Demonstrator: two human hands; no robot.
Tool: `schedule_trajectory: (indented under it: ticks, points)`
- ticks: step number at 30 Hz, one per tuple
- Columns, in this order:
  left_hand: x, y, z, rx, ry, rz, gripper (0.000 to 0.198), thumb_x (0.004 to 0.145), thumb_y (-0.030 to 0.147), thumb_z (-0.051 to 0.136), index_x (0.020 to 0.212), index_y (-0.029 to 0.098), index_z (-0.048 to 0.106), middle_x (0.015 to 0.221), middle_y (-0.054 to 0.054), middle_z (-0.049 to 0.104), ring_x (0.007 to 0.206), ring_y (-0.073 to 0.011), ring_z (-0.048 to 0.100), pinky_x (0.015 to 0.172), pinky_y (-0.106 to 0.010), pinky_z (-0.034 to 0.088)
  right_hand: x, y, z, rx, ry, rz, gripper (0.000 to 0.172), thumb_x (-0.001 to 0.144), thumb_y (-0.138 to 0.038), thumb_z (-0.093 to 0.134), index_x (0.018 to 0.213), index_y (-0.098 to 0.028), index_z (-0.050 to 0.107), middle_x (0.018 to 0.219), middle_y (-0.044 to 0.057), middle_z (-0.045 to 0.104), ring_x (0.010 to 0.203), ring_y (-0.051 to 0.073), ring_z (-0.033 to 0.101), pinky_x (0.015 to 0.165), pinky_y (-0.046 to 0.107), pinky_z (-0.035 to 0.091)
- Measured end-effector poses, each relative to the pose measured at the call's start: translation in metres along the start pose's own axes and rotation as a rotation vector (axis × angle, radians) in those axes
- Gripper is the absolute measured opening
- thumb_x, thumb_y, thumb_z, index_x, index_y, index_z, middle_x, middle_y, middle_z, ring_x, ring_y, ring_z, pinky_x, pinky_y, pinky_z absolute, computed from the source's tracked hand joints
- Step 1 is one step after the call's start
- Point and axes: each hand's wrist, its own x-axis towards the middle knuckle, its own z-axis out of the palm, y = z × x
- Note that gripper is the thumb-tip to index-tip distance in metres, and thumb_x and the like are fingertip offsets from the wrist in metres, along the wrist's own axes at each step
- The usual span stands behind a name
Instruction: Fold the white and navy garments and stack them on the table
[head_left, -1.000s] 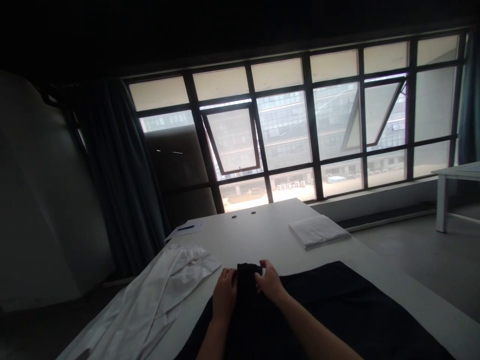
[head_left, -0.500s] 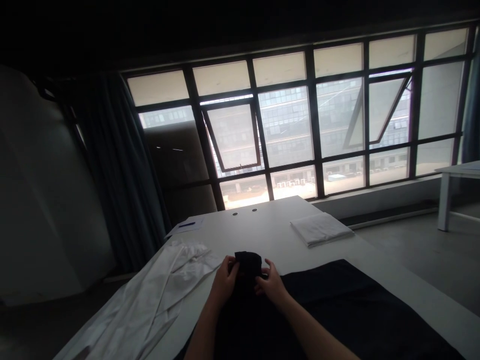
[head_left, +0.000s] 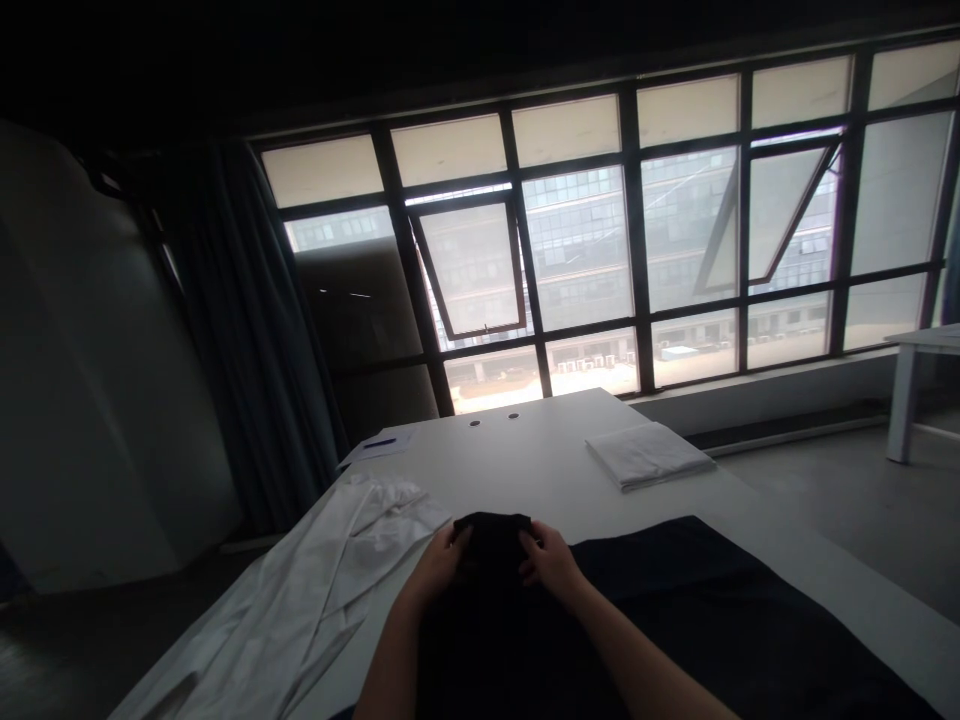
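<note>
Between my hands is a piece of black cloth (head_left: 495, 570), its top edge raised above the white table (head_left: 517, 455). My left hand (head_left: 441, 560) pinches the cloth near its upper left corner. At the upper right corner, my right hand (head_left: 553, 565) grips it with thumb and fingers. The lower part runs down between my forearms, too dark to make out any detail. To the right, dark fabric (head_left: 712, 590) lies spread on the table; whether it joins the held cloth I cannot tell.
Crumpled white cloth (head_left: 322, 590) covers the table's left side. A folded white cloth (head_left: 649, 455) lies at the back right. Paper with a pen (head_left: 380, 442) rests at the far left corner. Another white table (head_left: 904, 400) stands at right, beyond a floor gap.
My hands have moved slightly apart, and the cloth's top edge is wider and straighter. My right hand, looser before, now grips the corner. The view has shifted a little.
</note>
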Motion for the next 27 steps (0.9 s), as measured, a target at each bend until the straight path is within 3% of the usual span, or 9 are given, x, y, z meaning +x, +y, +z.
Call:
schedule_trajectory:
  ticks: [3,6,13,16,19,24,27]
  points:
    - [0.001,0.004,0.000,-0.044,0.002,0.026,0.063,0.090,0.072,0.045,0.117,0.019,0.068,0.103,-0.008,0.077,0.095,-0.0281,0.072,0.077,-0.033,0.055,0.003,-0.002,0.001,0.013,-0.001,-0.009,0.049,0.074,-0.059,0.068,0.104,-0.020,0.064,0.095,0.006,0.069,0.073,0.020,0.069,0.059,0.033,0.058]
    - [-0.001,0.005,-0.002,-0.052,-0.007,0.050,0.063,0.086,0.073,0.054,0.109,0.017,0.072,0.101,-0.008,0.078,0.098,-0.0296,0.070,0.080,-0.033,0.054,0.006,-0.003,-0.002,0.019,0.017,-0.025,0.048,0.075,-0.055,0.064,0.110,-0.023,0.062,0.101,0.005,0.069,0.082,0.020,0.069,0.068,0.033,0.058]
    - [-0.001,-0.001,-0.011,-0.014,-0.010,0.039,0.061,0.078,0.073,0.064,0.098,0.016,0.073,0.084,-0.004,0.074,0.068,-0.0212,0.068,0.062,-0.028,0.051,0.011,-0.006,-0.013,-0.099,0.014,-0.021,0.032,0.074,-0.044,0.057,0.094,-0.020,0.063,0.082,0.001,0.067,0.073,0.018,0.066,0.066,0.031,0.052]
    - [0.002,-0.004,-0.010,-0.009,0.049,0.048,0.063,0.079,0.075,0.060,0.101,0.016,0.069,0.091,-0.007,0.074,0.080,-0.0243,0.070,0.065,-0.029,0.052,0.011,-0.008,-0.015,-0.175,0.013,-0.046,0.029,0.073,-0.042,0.057,0.092,-0.020,0.063,0.080,0.001,0.067,0.070,0.018,0.064,0.064,0.031,0.050]
    - [0.003,-0.006,-0.007,0.002,0.083,0.066,0.062,0.076,0.071,0.067,0.107,0.018,0.066,0.101,-0.009,0.075,0.095,-0.0278,0.070,0.075,-0.032,0.053,0.010,-0.010,-0.018,-0.270,0.038,-0.103,0.024,0.072,-0.036,0.061,0.090,-0.020,0.063,0.080,0.000,0.067,0.069,0.018,0.062,0.064,0.030,0.048]
    - [0.005,-0.012,-0.001,0.018,0.051,0.055,0.064,0.075,0.070,0.067,0.109,0.016,0.065,0.080,-0.006,0.074,0.077,-0.0267,0.071,0.066,-0.032,0.052,0.004,-0.014,-0.018,-0.430,0.052,-0.193,0.017,0.072,-0.034,0.069,0.083,-0.022,0.067,0.078,0.001,0.069,0.071,0.019,0.060,0.069,0.032,0.046]
    - [0.008,-0.012,-0.001,0.033,0.076,0.070,0.061,0.079,0.070,0.061,0.106,0.016,0.067,0.083,-0.006,0.075,0.079,-0.0261,0.071,0.069,-0.032,0.052,0.002,-0.018,-0.018,-0.495,0.067,-0.242,0.012,0.076,-0.035,0.067,0.079,-0.023,0.071,0.080,0.003,0.069,0.078,0.022,0.061,0.078,0.034,0.045]
